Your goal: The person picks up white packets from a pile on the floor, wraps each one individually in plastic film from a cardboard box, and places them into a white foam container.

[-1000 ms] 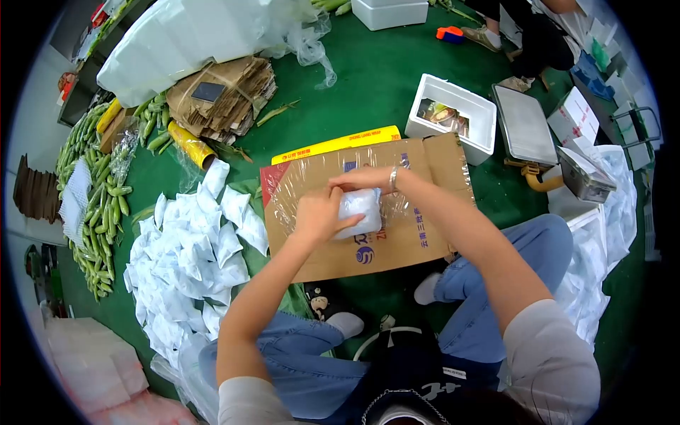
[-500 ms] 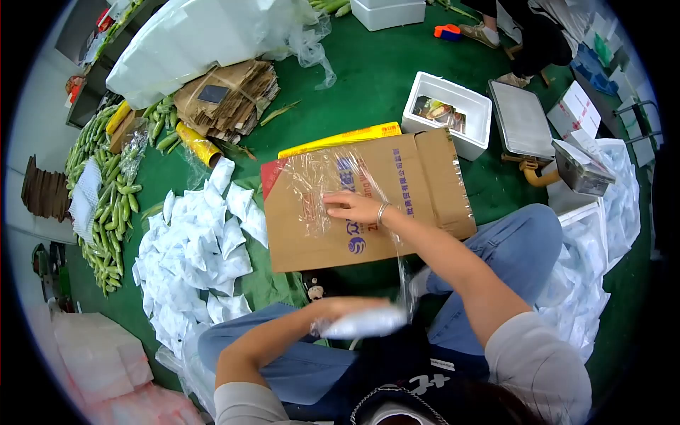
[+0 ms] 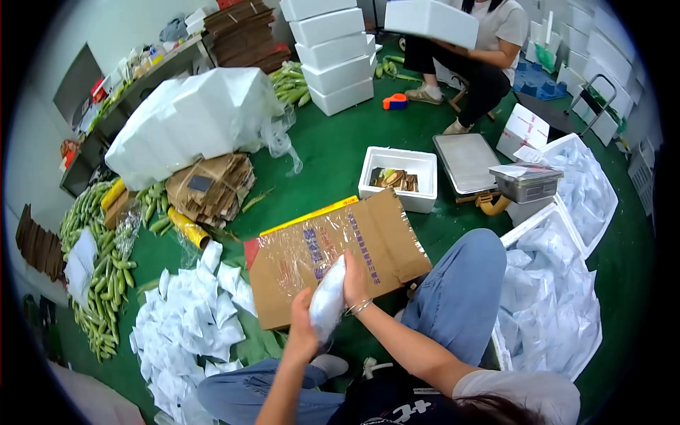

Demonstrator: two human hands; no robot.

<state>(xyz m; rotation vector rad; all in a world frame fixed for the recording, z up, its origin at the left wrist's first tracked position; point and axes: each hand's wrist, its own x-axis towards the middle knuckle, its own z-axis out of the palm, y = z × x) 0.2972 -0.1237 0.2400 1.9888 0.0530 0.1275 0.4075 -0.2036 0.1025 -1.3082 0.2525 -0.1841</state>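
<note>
A plump white packet (image 3: 326, 301) with clear film around it stands tilted between my two hands, above the near edge of the cardboard. My left hand (image 3: 303, 327) presses its left side. Against its right side lies my right hand (image 3: 356, 283), a bracelet at the wrist. Beneath them, a flattened cardboard box (image 3: 386, 237) with printed characters and clear film over part of it rests in front of my legs. Left of the cardboard is a heap of similar white packets (image 3: 180, 319).
Open foam boxes of white packets (image 3: 545, 304) stand right of my knee. Ahead are a foam box (image 3: 368, 191) holding packs, a scale (image 3: 467, 163) and stacked foam boxes (image 3: 333, 64). Green corn ears (image 3: 99, 276) lie left. Another person (image 3: 489, 57) holds a foam box.
My right hand has left the cardboard and joined my left hand at the packet, now raised and more upright. The view has tilted up, showing the other person with a foam box.
</note>
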